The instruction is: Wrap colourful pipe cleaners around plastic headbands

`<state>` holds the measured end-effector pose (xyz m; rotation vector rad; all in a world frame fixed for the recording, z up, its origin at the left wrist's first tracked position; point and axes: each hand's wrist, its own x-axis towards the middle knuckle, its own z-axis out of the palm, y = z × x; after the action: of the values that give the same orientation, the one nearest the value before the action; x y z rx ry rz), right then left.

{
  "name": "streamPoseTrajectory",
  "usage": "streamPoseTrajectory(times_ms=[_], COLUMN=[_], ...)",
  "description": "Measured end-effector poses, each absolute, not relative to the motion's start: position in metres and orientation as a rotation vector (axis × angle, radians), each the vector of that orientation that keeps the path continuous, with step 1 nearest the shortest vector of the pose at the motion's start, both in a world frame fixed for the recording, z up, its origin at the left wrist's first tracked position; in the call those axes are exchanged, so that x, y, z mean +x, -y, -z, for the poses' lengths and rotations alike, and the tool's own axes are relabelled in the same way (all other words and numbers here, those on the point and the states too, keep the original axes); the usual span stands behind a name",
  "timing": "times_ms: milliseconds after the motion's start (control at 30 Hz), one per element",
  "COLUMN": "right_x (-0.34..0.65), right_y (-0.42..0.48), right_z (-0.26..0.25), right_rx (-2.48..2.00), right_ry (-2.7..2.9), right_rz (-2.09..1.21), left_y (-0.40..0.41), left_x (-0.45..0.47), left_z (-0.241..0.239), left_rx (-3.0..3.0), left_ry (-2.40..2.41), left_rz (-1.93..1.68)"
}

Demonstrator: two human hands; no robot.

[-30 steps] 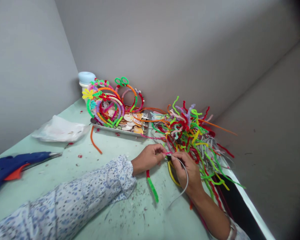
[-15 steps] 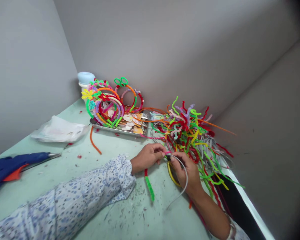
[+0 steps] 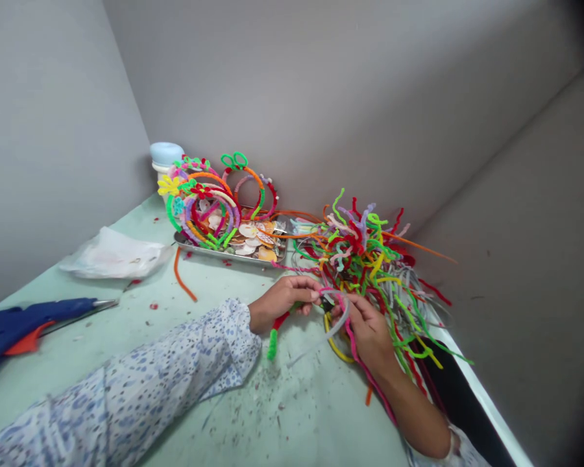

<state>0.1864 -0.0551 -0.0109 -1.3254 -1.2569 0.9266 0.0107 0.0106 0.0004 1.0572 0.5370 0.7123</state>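
Grey strip held between both hands; crowded work surface at right and rear

The grey strip (image 3: 331, 331) is above the middle of the table (image 3: 316, 421), its loose end curving down toward the person. The left hand (image 3: 287, 301) has thumb and forefinger pinched on its pink-covered part. The right hand (image 3: 368, 329) has its fingertips together on the pink pipe cleaner (image 3: 356, 355), which trails along the right forearm. A red-and-green fuzzy length (image 3: 273, 340) sticks out below the left hand; its join to the strip is hidden.

Just beside the right hand, a yellow loop (image 3: 337, 348) lies partly covered. Immediately beyond, a tangled pile of pipe cleaners (image 3: 365, 240) crowds the right side, stray ends reaching near the right wrist. Behind the left hand, a metal tray (image 3: 228, 255) holds shell-like pieces, with decorated headbands (image 3: 236, 214) standing at it. A blue-lidded container (image 3: 167, 155) stands behind these. An orange pipe cleaner (image 3: 181, 275) lies before the tray. Farther left are a white plastic bag (image 3: 117, 253) and a blue glue gun (image 3: 48, 312), well apart from the hands.
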Motion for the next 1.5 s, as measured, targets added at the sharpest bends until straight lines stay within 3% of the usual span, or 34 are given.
streamPoseTrajectory(times_ms=[933,1500], right_x=[0.19,0.186], right_y=[0.055,0.053], right_z=[0.005,0.001], right_rx=[-1.333,-1.381], right_ry=[1.37,1.364], right_rz=[-0.857,-1.03], left_y=[-0.002,0.0], left_x=[0.018,0.02], left_z=[0.006,0.011], left_rx=[1.366,1.42], left_ry=[-0.587,-0.639], left_rz=[-0.593,-0.682])
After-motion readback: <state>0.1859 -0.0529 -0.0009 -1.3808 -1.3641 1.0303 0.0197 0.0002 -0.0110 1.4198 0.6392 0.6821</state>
